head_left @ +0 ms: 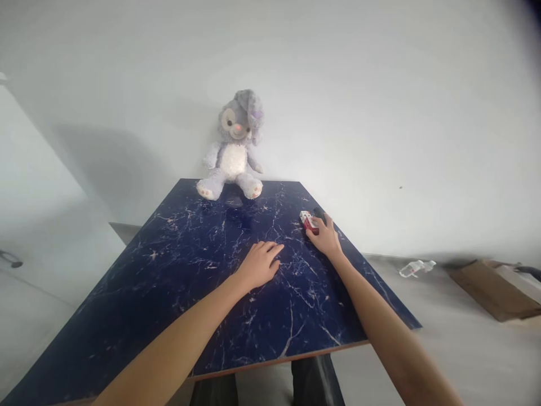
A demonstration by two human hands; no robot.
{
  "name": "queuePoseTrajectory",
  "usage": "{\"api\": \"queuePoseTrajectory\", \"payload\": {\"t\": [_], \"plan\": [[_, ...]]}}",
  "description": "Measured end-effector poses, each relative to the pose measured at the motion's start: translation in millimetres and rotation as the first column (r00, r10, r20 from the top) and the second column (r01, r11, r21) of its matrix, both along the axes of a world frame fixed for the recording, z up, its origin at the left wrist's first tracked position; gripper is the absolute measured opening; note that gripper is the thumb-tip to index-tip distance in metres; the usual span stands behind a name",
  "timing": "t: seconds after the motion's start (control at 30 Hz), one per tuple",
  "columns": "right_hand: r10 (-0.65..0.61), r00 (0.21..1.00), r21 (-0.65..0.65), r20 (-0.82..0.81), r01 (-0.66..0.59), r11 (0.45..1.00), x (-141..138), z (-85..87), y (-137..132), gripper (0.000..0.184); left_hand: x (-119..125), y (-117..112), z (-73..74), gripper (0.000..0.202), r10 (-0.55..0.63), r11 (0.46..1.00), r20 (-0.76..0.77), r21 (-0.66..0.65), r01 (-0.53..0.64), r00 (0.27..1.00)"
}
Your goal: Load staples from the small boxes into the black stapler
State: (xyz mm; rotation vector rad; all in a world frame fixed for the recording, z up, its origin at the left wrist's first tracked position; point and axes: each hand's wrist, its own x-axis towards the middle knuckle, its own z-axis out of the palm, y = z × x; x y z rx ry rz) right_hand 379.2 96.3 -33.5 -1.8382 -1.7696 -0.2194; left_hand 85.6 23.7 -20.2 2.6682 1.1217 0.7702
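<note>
My left hand [260,265] lies palm down over the blue marbled tabletop [203,259], fingers loosely stretched, holding nothing. Farther off, near the table's right edge, my right hand [326,237] has its thumb and fingers closed on a small red and white box [307,221]. Part of that box is hidden under the fingers. Right beside it, behind the fingertips, is a small black object [320,214]; its kind cannot be made out.
A grey-lilac plush toy [233,160] with a white belly sits at the table's far edge against the wall. On the floor to the right lie a clear plastic bottle [416,268] and a brown cardboard box [492,290]. A door handle [10,259] shows at the left.
</note>
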Motion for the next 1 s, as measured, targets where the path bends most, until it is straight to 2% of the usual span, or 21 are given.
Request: {"api": "queuePoseTrajectory", "payload": {"t": [0.27, 0.5, 0.73, 0.87, 1.0], "plan": [[-0.012, 1.0, 0.027, 0.008, 0.012, 1.0, 0.3, -2.9, 3.7, 0.062, -1.8, -0.3, -2.3, 0.049, 0.03, 0.999, -0.024, 0.025, -0.03, 0.999], [-0.01, 0.999, 0.025, -0.046, 0.011, 1.0, -1.6, 0.8, 1.1, 0.061, -0.3, -1.9, 2.5, 0.049, 0.061, 0.998, -0.003, 0.005, -0.061, 0.998], [-0.025, 0.998, -0.012, -0.056, 0.024, 1.0, -2.1, 3.9, 3.6, 0.063, -1.5, 1.1, 0.5, 0.049, 0.051, 0.999, 0.027, -0.006, -0.051, 0.998], [-0.043, 0.996, -0.055, -0.084, 0.039, 0.998, -2.9, 8.0, 5.3, 0.062, -2.3, 2.4, 4.6, 0.051, 0.1, 0.994, 0.035, -0.056, -0.098, 0.994], [-0.027, 0.995, -0.061, -0.094, 0.021, 0.998, -0.4, 7.0, 8.8, 0.063, -1.0, 2.3, 6.1, 0.051, 0.092, 0.994, -0.003, -0.061, -0.092, 0.996]]}}
